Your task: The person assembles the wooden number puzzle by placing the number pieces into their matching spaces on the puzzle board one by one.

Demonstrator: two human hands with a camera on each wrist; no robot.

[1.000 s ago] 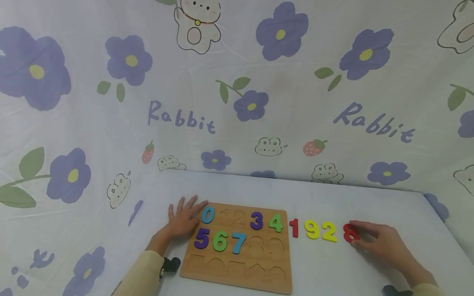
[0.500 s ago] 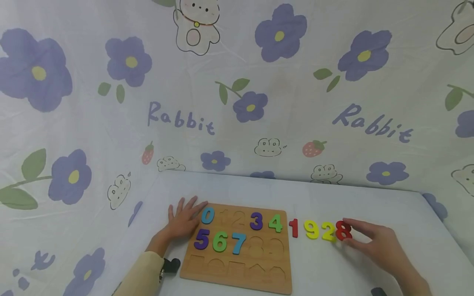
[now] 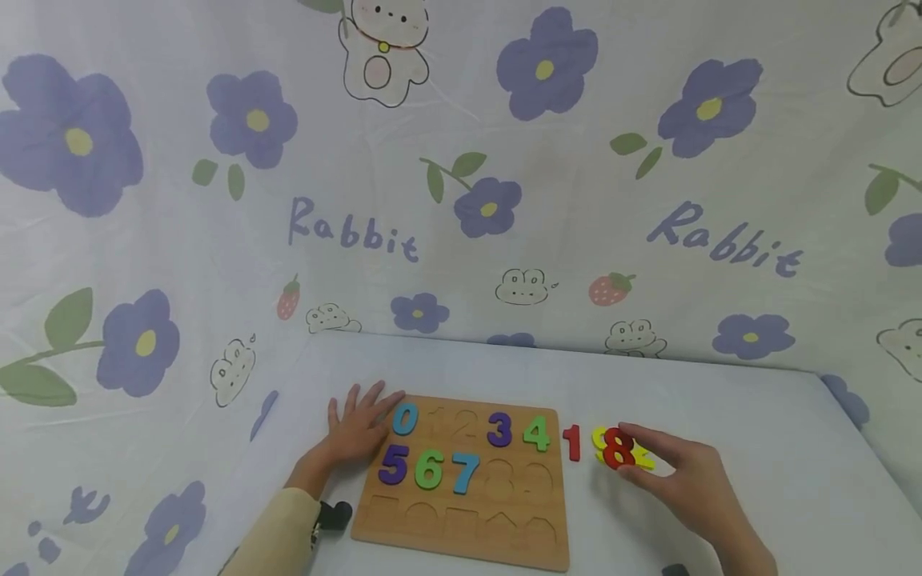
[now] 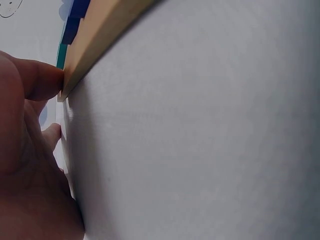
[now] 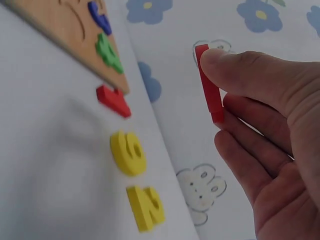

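My right hand (image 3: 684, 472) pinches a red number 8 (image 3: 619, 449) between thumb and fingers. In the right wrist view the red 8 (image 5: 210, 85) is edge-on, raised off the table. It overlaps the yellow 9 (image 5: 128, 152) and yellow 2 (image 5: 145, 207) in the head view. My left hand (image 3: 356, 432) rests with spread fingers at the left edge of the wooden number board (image 3: 461, 528). The left wrist view shows its thumb against the board's side (image 4: 92, 47). A light blue 0, purple 3, green 4, purple 5, green 6 and light blue 7 (image 3: 464, 472) sit in the board.
A red 1 (image 3: 572, 442) lies on the white table (image 3: 778, 448) just right of the board. Empty recesses (image 3: 497, 478) show in the board, including its whole bottom row. A cloth (image 3: 576, 160) with flowers and rabbits hangs behind the table.
My right hand has lifted the red 8 from the right end of the row and carried it left, over the yellow 2 and 9. The left hand and board have stayed in place.
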